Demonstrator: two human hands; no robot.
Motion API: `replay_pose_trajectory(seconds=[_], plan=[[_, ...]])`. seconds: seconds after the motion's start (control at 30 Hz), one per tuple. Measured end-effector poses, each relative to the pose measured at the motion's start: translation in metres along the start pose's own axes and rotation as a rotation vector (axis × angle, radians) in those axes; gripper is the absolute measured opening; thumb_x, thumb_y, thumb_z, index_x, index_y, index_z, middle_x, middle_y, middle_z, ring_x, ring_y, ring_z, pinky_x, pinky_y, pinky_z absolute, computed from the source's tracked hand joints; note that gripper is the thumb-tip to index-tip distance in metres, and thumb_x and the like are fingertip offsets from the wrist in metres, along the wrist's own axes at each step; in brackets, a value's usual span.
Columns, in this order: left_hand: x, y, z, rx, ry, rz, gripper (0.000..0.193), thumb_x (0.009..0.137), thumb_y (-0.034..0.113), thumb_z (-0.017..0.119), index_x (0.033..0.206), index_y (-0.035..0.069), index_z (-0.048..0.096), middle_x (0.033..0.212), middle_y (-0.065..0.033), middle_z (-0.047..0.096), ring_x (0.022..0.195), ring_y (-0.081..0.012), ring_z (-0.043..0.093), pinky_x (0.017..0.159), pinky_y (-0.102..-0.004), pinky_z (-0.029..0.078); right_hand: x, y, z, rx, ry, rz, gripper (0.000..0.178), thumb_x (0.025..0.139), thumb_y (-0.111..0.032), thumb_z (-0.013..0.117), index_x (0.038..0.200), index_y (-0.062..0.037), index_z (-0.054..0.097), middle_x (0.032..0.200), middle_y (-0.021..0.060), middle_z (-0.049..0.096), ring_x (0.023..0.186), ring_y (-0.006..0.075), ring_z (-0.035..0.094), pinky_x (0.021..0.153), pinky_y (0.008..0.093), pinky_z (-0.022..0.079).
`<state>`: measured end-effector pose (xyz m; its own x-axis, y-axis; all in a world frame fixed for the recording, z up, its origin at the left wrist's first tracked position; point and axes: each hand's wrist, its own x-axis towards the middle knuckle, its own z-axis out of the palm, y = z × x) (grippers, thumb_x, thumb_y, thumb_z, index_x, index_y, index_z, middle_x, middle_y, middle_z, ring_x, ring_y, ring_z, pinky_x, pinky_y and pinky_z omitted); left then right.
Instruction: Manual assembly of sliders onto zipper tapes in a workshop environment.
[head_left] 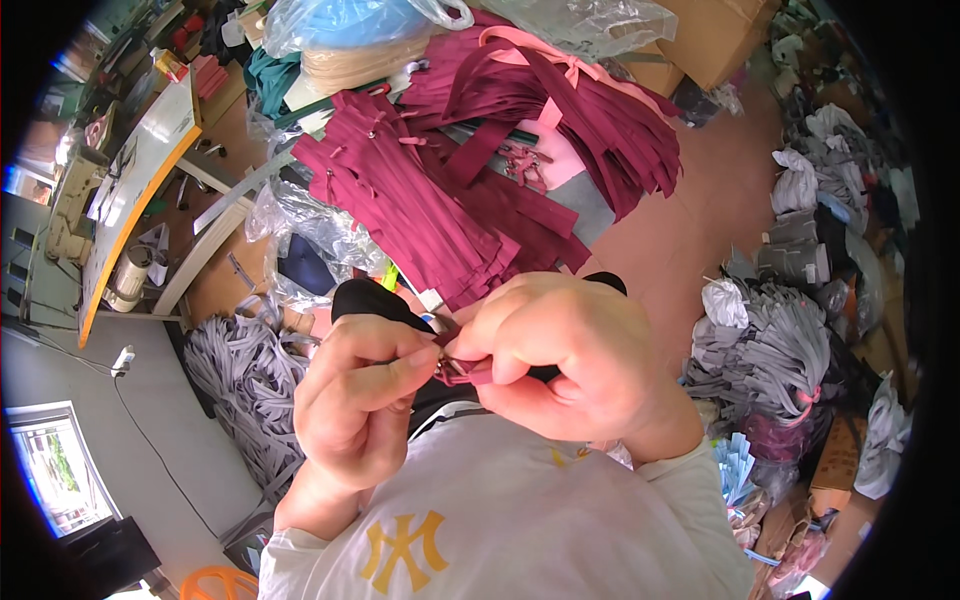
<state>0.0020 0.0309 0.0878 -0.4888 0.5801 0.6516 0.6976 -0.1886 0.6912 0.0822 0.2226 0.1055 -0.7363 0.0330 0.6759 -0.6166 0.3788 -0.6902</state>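
Note:
Close in front of my chest, my left hand [355, 395] and my right hand [572, 350] meet fingertip to fingertip. Both are closed in a pinch on a small maroon zipper pull [455, 372] with a bit of metal on it; the fingers hide most of it. Just beyond my hands lies a thick pile of maroon zipper strips [400, 210], several with small pulls on top. Behind it, a second maroon bundle [610, 125] is tied with a pink ribbon [572, 68]. Several loose maroon pulls [525, 165] lie between the two.
At the left stands a white table [140, 190] with an orange edge. Grey strips heap on the floor at left [240, 390] and right [765, 345]. Clear plastic bags [335, 240] and a cardboard box [715, 40] surround the maroon piles. A black cable [150, 430] hangs along the wall.

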Motion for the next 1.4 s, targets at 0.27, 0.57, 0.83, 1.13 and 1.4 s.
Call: replay_pose_trajectory(seconds=[0.27, 0.57, 0.83, 1.13, 1.4], plan=[[0.002, 0.001, -0.004, -0.118, -0.041, -0.122, 0.015, 0.088, -0.01, 0.064, 0.102, -0.005, 0.068, 0.096, -0.0166, 0.066, 0.082, -0.0241, 0.066, 0.071, -0.0311, 0.052, -0.014, -0.001, 0.007, 0.282, 0.092, 0.227, 0.028, 0.076, 0.012, 0.071, 0.092, -0.0042, 0.055, 0.086, 0.0072, 0.063, 0.077, 0.0157, 0.066, 0.065, 0.0278, 0.053], [0.005, 0.008, -0.006, -0.558, -0.019, -0.521, 0.022, 0.09, -0.014, 0.063, 0.11, -0.008, 0.066, 0.106, -0.0138, 0.066, 0.097, -0.0209, 0.064, 0.087, -0.0295, 0.05, -0.014, 0.007, 0.004, 0.693, 0.01, 0.503, 0.029, 0.094, 0.009, 0.06, 0.123, 0.0049, 0.06, 0.104, 0.0061, 0.064, 0.092, 0.0092, 0.062, 0.078, 0.023, 0.053], [0.004, 0.01, -0.005, -0.647, 0.07, -0.564, 0.041, 0.087, -0.013, 0.069, 0.126, -0.006, 0.057, 0.109, -0.0096, 0.065, 0.101, -0.0149, 0.065, 0.092, -0.0283, 0.053, -0.013, 0.007, 0.003, 0.481, -0.028, 0.436, 0.03, 0.097, 0.003, 0.06, 0.127, 0.0025, 0.062, 0.105, 0.0083, 0.065, 0.1, 0.0124, 0.063, 0.085, 0.0265, 0.052], [0.004, 0.007, -0.001, -0.699, 0.136, -0.544, 0.041, 0.087, -0.014, 0.068, 0.125, -0.006, 0.055, 0.103, -0.0115, 0.068, 0.097, -0.015, 0.067, 0.088, -0.0282, 0.055, -0.013, 0.003, 0.008, 0.379, -0.035, 0.433, 0.019, 0.094, 0.007, 0.064, 0.112, 0.0047, 0.064, 0.104, 0.0104, 0.064, 0.089, 0.0144, 0.068, 0.074, 0.0251, 0.057], [-0.008, -0.005, 0.009, -0.82, 0.2, -0.574, 0.034, 0.091, -0.009, 0.067, 0.124, -0.005, 0.059, 0.109, -0.0097, 0.067, 0.101, -0.0132, 0.065, 0.09, -0.0275, 0.053, -0.018, 0.008, 0.013, 0.389, 0.067, 0.339, 0.021, 0.094, 0.009, 0.062, 0.116, 0.0068, 0.063, 0.109, 0.0116, 0.062, 0.097, 0.015, 0.066, 0.081, 0.024, 0.057]])
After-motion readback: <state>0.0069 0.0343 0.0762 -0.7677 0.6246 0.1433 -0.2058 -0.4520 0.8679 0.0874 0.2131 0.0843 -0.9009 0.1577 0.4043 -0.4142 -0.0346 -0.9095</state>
